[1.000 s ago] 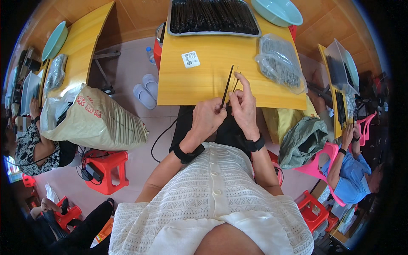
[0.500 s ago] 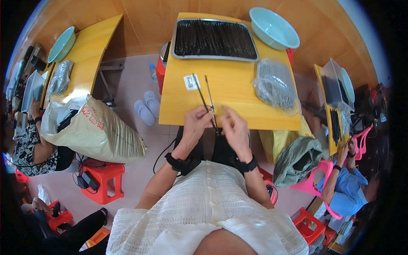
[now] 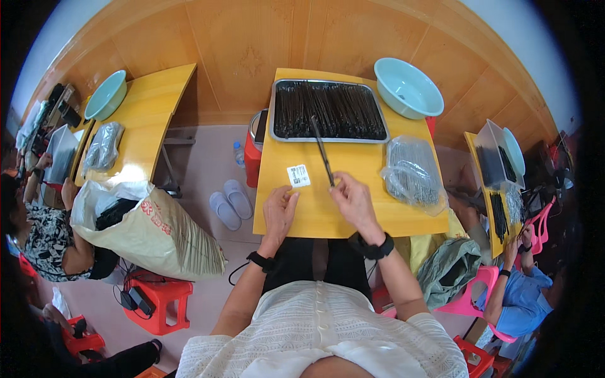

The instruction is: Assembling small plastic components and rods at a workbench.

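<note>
A thin dark rod (image 3: pixel 323 154) is pinched at its near end by my right hand (image 3: pixel 354 200). It slants away from me over the yellow table (image 3: pixel 334 220), its far tip above the tray. Many similar thin dark rods (image 3: pixel 328 110) lie side by side in the metal tray (image 3: pixel 272 120). Near the table's front edge, my left hand (image 3: pixel 277 213) holds nothing visible, fingers loosely bent and thumb apart. Just beyond it, a small white printed label (image 3: pixel 299 176) lies flat. To the right of my right hand is a clear plastic bag of thin grey rods (image 3: pixel 413 173).
A light-blue basin (image 3: pixel 409 88) stands at the table's far right. On my left are a large woven sack (image 3: pixel 170 233), a red stool (image 3: pixel 165 302) and slippers (image 3: pixel 230 205) on the floor. People work at side tables; a green sack (image 3: pixel 449 271) is at right.
My hands have moved apart. The rod is now in my right hand, pointing toward the tray, and my left hand has come away from the rods. The view has tilted upward.
</note>
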Motion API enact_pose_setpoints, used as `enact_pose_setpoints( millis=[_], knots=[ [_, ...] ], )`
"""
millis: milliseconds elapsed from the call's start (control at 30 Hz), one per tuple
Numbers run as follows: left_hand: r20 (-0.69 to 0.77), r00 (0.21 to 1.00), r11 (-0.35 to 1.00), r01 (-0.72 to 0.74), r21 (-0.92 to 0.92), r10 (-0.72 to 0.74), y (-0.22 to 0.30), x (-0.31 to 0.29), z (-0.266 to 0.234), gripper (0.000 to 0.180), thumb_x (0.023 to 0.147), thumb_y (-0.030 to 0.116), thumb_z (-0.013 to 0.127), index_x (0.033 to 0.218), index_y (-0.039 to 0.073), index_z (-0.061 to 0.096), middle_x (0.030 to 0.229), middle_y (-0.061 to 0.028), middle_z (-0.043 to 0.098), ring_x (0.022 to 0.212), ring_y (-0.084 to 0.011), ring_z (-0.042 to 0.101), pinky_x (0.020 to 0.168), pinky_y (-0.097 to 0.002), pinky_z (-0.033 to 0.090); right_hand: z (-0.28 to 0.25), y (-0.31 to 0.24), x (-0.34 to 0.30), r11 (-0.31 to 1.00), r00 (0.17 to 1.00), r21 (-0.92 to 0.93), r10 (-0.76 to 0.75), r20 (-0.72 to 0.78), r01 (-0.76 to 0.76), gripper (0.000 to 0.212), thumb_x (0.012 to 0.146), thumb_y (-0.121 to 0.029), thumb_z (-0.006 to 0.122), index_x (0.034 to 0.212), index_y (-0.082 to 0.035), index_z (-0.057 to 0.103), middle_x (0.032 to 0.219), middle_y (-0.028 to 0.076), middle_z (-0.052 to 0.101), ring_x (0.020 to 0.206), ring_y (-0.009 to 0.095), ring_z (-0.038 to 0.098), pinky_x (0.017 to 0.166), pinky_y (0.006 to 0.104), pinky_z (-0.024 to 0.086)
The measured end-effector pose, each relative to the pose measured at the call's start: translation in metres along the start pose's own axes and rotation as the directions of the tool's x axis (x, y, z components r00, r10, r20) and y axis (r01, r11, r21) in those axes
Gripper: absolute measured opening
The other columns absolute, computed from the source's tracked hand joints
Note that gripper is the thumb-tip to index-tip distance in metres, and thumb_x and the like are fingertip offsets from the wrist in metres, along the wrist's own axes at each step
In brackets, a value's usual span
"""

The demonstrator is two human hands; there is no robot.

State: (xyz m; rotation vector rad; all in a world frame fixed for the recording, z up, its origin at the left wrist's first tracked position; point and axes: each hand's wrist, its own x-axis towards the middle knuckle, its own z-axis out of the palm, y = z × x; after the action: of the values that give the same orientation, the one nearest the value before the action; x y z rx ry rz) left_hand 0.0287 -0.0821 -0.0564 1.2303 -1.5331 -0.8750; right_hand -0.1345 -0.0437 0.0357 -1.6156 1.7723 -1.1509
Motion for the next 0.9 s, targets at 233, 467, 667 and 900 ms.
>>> enact_pose_setpoints(
  millis=[233,467,667,900],
  knots=[
    [-0.015,0.998,0.998,-0.056,0.027,0.057,-0.002,0.000,0.000,0.016,0.074,0.010,0.065,0.085,0.000,0.061,0.064,-0.0108,0.051,0.053,-0.0201,0.050,0.049,-0.0304,0.040,0.016,0.020,0.125,0.979,0.994,-0.201,-0.044,-0.101,0.023,0.028,0.072,-0.013,0.061,0.094,0.004,0.058,0.073,0.020,0.060,0.071,0.033,0.059,0.063,0.0402,0.047],
    [-0.044,0.999,0.995,0.019,-0.093,-0.023,-0.016,-0.003,0.008,0.010,0.077,0.006,0.064,0.079,-0.003,0.060,0.060,-0.0024,0.053,0.051,-0.0063,0.044,0.048,-0.0203,0.038,0.043,0.037,0.174,0.899,0.977,-0.432,-0.029,-0.209,-0.066,0.015,0.072,-0.006,0.056,0.085,0.003,0.059,0.089,0.025,0.059,0.086,0.040,0.058,0.076,0.0447,0.048],
    [-0.026,1.000,0.999,-0.004,-0.034,0.003,-0.001,-0.001,0.003,0.010,0.076,0.007,0.064,0.076,-0.002,0.059,0.061,-0.0107,0.055,0.050,-0.0160,0.051,0.049,-0.0274,0.041,0.034,0.043,0.171,0.864,0.989,-0.501,-0.032,-0.147,-0.047,0.018,0.080,-0.016,0.057,0.088,0.000,0.058,0.091,0.022,0.058,0.086,0.039,0.057,0.073,0.0451,0.048],
    [-0.038,0.999,0.998,-0.011,-0.069,0.009,-0.006,-0.001,0.003,0.008,0.076,0.004,0.063,0.076,-0.003,0.059,0.060,-0.0091,0.055,0.049,-0.0132,0.050,0.048,-0.0260,0.041,0.004,0.053,0.101,0.928,0.977,-0.361,-0.158,-0.146,0.097,0.014,0.080,-0.017,0.054,0.082,-0.004,0.061,0.082,0.017,0.058,0.079,0.037,0.056,0.067,0.0455,0.045]
  ],
)
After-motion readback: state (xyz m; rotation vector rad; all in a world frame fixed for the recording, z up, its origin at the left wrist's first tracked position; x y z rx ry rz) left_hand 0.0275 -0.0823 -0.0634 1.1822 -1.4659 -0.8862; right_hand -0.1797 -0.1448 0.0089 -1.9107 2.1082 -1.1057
